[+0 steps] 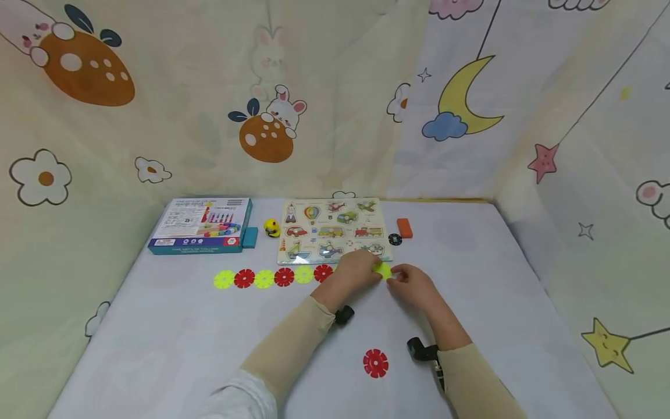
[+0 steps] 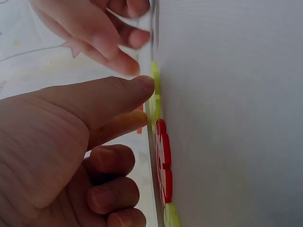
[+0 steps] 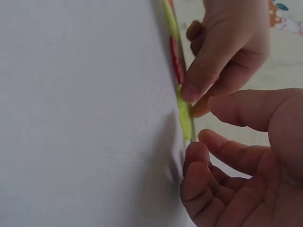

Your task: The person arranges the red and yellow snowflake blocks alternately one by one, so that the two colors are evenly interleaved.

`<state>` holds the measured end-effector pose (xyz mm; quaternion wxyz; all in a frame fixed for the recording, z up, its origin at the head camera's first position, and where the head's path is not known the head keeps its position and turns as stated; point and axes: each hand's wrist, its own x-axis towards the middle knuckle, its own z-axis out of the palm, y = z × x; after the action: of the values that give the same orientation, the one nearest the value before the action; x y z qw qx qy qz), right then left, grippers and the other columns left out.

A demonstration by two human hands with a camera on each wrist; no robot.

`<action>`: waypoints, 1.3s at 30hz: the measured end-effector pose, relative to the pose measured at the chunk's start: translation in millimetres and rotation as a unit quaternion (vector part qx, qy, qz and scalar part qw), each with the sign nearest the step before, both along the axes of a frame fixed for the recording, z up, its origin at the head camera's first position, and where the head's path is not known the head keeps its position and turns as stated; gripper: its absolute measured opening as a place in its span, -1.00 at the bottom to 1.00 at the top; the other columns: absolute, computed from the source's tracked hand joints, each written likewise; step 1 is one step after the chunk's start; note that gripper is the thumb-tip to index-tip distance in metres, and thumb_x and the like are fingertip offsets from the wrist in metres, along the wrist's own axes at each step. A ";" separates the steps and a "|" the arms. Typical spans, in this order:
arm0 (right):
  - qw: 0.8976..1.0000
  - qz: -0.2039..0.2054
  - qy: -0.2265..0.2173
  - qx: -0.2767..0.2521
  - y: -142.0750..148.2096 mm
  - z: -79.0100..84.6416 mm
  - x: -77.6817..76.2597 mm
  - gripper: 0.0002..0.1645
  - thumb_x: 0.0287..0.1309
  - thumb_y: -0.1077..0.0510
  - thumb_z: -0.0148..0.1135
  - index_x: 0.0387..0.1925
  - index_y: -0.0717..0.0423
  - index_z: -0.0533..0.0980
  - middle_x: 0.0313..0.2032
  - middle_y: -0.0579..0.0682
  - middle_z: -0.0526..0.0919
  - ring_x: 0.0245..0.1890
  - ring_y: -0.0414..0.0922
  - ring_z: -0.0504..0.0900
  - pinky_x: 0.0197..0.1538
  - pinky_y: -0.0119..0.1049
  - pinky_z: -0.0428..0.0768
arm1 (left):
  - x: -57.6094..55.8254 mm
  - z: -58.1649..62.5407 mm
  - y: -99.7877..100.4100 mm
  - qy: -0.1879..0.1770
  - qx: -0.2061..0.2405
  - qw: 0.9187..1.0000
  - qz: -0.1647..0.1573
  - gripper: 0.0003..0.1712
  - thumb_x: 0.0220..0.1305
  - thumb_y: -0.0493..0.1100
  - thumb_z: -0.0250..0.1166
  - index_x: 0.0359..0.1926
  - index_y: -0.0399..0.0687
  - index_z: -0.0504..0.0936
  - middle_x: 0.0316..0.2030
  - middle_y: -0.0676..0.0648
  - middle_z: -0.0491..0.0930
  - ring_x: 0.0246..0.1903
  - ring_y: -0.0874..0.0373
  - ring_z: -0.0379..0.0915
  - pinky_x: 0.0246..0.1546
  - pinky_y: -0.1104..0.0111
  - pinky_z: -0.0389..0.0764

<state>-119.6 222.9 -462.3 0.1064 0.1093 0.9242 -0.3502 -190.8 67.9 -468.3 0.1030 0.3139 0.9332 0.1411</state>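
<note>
A row of notched flower-shaped plastic discs alternates yellow-green and red across the table. My left hand pinches the yellow-green disc at the row's right end between thumb and index finger; its other fingers curl inward in the left wrist view. Just right of that disc is my right hand, its thumb and index finger apart and holding nothing. The left hand covers part of the row in the head view. In the left wrist view, a red disc lies beside the pinched one.
A loose red disc lies nearer the front, between the forearms. Behind the row are a picture puzzle board, a boxed set, a teal block, a yellow toy, an orange block and a black round piece.
</note>
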 end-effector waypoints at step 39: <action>0.996 0.086 -0.020 -0.030 -22.3 29.8 62.5 -0.55 0.01 0.15 0.40 -0.02 -0.06 0.51 -0.34 -0.10 0.57 -0.40 -0.14 0.52 -0.40 -0.32 0.55 | 4.5 -0.2 -7.4 -0.006 0.006 1.000 -0.008 -0.58 0.21 0.06 0.27 0.09 0.12 0.60 -0.05 0.10 0.59 -0.11 0.20 0.43 -0.04 0.34 0.45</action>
<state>-57.1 200.6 -432.5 0.1581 0.0335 0.9168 -0.3651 -186.3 60.5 -468.5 0.1078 0.3216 0.9290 0.1477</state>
